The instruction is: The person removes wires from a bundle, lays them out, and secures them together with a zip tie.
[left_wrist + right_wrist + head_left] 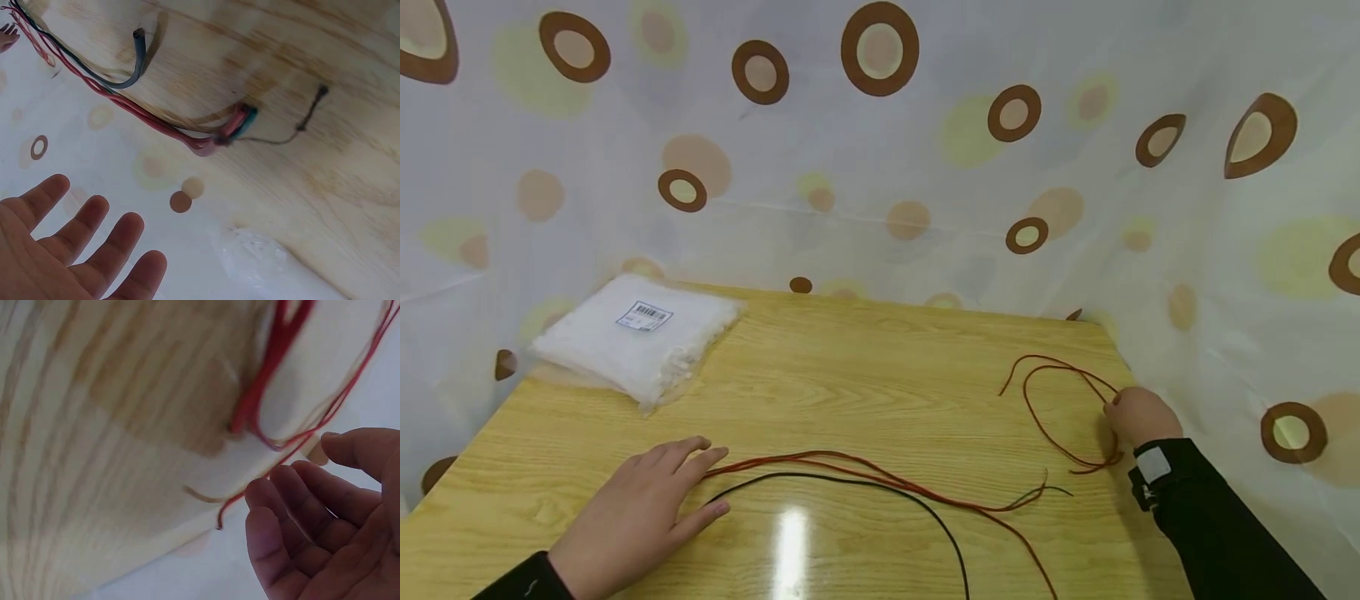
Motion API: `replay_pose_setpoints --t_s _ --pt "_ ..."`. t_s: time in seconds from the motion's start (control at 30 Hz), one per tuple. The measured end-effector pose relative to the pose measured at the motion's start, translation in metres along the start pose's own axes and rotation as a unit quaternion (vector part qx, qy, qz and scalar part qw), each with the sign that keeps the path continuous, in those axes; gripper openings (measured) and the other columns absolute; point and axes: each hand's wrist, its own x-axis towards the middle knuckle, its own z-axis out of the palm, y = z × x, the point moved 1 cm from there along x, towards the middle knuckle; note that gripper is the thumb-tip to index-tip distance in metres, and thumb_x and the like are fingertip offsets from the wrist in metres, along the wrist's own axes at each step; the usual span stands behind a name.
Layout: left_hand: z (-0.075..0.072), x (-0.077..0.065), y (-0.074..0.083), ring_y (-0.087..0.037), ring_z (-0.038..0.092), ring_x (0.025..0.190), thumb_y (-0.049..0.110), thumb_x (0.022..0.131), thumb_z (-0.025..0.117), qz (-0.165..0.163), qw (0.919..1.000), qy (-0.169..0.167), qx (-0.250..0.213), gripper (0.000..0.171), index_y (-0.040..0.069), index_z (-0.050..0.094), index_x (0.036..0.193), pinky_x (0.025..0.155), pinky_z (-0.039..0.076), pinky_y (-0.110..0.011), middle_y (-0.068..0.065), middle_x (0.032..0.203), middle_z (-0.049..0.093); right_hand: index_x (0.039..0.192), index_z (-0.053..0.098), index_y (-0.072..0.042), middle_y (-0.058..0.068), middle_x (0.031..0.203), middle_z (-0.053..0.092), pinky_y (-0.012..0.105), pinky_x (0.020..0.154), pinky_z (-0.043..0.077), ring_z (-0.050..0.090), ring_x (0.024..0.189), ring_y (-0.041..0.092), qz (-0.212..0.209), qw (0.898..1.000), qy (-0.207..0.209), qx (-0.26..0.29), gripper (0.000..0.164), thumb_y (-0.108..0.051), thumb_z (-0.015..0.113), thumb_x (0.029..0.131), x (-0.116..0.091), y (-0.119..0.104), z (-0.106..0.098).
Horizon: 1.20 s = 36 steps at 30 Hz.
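Note:
In the head view my left hand (640, 504) hovers at the left ends of a bundle of red wires (917, 489) and a black wire (946, 529). Its fingers are spread and hold nothing in the left wrist view, where the bundle's cut ends (240, 115) lie apart from the fingertips. My right hand (1145, 419) is over looped red wire (1047, 357) at the table's right side. In the right wrist view its fingers bend loosely with a gap to the thumb; red wire (231, 503) passes behind the fingertips, and whether they touch is unclear.
A clear plastic bag of white items (617, 333) with a barcode label lies at the back left of the wooden table (850, 367). A pale curtain with brown rings (880, 167) stands behind the table and along its sides.

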Motion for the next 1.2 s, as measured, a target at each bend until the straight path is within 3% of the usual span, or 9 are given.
replay_pose_setpoints --t_s 0.17,0.37,0.57,0.7,0.83,0.93,1.03,1.2 --pt "-0.002 -0.001 -0.001 -0.03 0.065 0.124 0.058 0.095 0.07 0.001 1.0 0.002 0.008 0.058 0.022 0.065 0.14 0.097 0.054 -0.057 -0.006 0.138 0.065 0.062 0.059 -0.006 0.014 0.065 0.061 0.04 0.059 0.046 0.056 0.06 0.028 0.028 0.999 -0.028 -0.007 0.043 -0.014 0.047 0.103 0.005 0.004 0.006" --pt "-0.005 -0.001 -0.001 -0.029 0.066 0.122 0.056 0.095 0.071 0.006 0.9998 0.003 0.017 0.056 0.022 0.066 0.14 0.095 0.055 -0.057 -0.006 0.137 0.066 0.066 0.062 -0.001 0.023 0.073 0.065 0.048 0.064 0.051 0.059 0.065 0.034 0.034 0.999 -0.014 -0.002 0.036 -0.007 0.046 0.097 0.005 0.008 0.008" --pt "-0.008 0.0 -0.002 -0.029 0.065 0.123 0.055 0.097 0.07 0.001 0.9998 -0.01 0.015 0.054 0.024 0.066 0.141 0.095 0.054 -0.058 -0.006 0.138 0.065 0.07 0.066 0.003 0.019 0.068 0.064 0.045 0.062 0.049 0.059 0.062 0.031 0.036 0.999 -0.026 0.018 0.042 -0.012 0.046 0.103 0.008 0.015 0.012" --pt "-0.009 0.001 -0.002 -0.03 0.065 0.123 0.055 0.097 0.069 -0.003 0.9998 -0.013 0.015 0.054 0.023 0.066 0.141 0.093 0.055 -0.058 -0.006 0.138 0.065 0.065 0.058 -0.004 0.011 0.062 0.058 0.039 0.056 0.041 0.053 0.058 0.027 0.052 0.997 -0.007 0.063 0.044 -0.019 0.047 0.105 0.005 0.012 0.008" --pt "-0.01 0.0 -0.002 -0.03 0.065 0.122 0.054 0.097 0.07 -0.005 0.9998 -0.013 0.012 0.054 0.022 0.066 0.14 0.092 0.055 -0.059 -0.006 0.137 0.065 0.081 0.061 0.002 0.008 0.066 0.056 0.035 0.055 0.036 0.049 0.06 0.024 0.059 0.991 0.035 0.115 0.038 -0.022 0.047 0.106 -0.006 0.002 -0.004" --pt "-0.01 0.0 -0.001 -0.031 0.065 0.123 0.055 0.097 0.069 -0.008 0.9998 -0.015 0.008 0.054 0.022 0.066 0.14 0.093 0.054 -0.059 -0.006 0.138 0.065 0.108 0.063 0.011 0.012 0.077 0.062 0.034 0.058 0.04 0.053 0.067 0.026 0.048 0.988 0.065 0.131 0.039 -0.024 0.046 0.107 -0.016 -0.007 -0.015" --pt "-0.01 -0.001 0.0 -0.032 0.064 0.124 0.055 0.098 0.069 -0.01 0.9998 -0.016 0.006 0.055 0.021 0.066 0.14 0.093 0.054 -0.059 -0.007 0.138 0.064 0.118 0.06 0.01 0.018 0.087 0.065 0.033 0.061 0.041 0.055 0.074 0.027 0.041 0.986 0.085 0.14 0.041 -0.027 0.045 0.108 -0.027 -0.018 -0.024" --pt "-0.009 -0.003 0.001 -0.032 0.064 0.125 0.056 0.098 0.068 -0.011 0.9999 -0.011 0.003 0.057 0.018 0.065 0.14 0.095 0.054 -0.059 -0.007 0.139 0.064 0.122 0.06 0.007 0.024 0.103 0.066 0.032 0.061 0.044 0.056 0.077 0.026 0.028 0.981 0.121 0.149 0.044 -0.032 0.046 0.11 -0.046 -0.041 -0.039"
